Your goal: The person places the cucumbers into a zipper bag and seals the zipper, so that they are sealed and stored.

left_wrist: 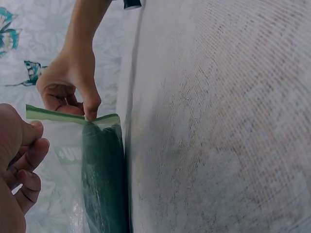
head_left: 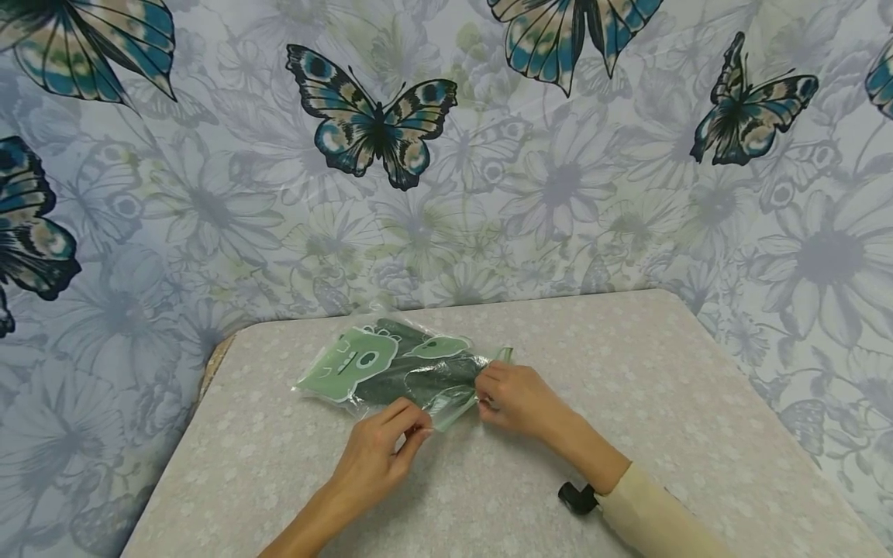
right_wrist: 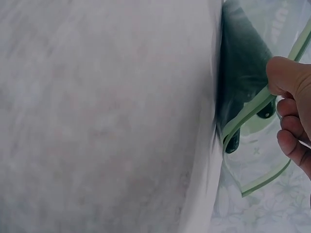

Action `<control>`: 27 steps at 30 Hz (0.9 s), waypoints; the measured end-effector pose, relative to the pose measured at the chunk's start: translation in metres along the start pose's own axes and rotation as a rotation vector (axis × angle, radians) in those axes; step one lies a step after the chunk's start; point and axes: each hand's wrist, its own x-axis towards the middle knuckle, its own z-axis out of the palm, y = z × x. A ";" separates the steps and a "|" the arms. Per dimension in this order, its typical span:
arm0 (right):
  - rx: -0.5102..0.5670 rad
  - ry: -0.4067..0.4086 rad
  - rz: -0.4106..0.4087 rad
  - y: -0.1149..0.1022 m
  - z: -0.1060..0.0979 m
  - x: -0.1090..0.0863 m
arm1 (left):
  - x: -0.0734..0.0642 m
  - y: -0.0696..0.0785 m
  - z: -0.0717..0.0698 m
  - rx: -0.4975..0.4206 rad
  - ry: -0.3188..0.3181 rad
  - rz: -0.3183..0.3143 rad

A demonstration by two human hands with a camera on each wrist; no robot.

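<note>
A clear zip bag (head_left: 446,387) with a green seal strip lies on the table, a green cartoon animal printed on it. Inside it are dark green things (left_wrist: 103,179), long and rounded in the left wrist view; their kind is unclear. My left hand (head_left: 384,449) pinches the near corner of the bag's mouth between thumb and fingers. With thumb and curled fingers, my right hand (head_left: 516,395) grips the green strip (right_wrist: 255,104) farther along. Beyond that grip, the two strip edges stand apart in a loop in the right wrist view.
A pale patterned cloth covers the table (head_left: 628,372). Behind it hangs a floral backdrop (head_left: 558,194) with butterflies. A small black object (head_left: 577,498) shows by the right wrist, at the sleeve's cuff.
</note>
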 end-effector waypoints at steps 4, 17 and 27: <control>-0.004 -0.009 0.015 0.007 0.002 -0.002 | 0.001 0.000 0.002 -0.008 -0.004 -0.008; -0.012 -0.083 0.048 0.039 0.005 -0.006 | 0.006 0.002 0.013 -0.047 -0.020 0.015; -0.074 -0.137 0.051 0.079 0.006 -0.002 | 0.025 0.006 0.032 -0.070 -0.041 -0.012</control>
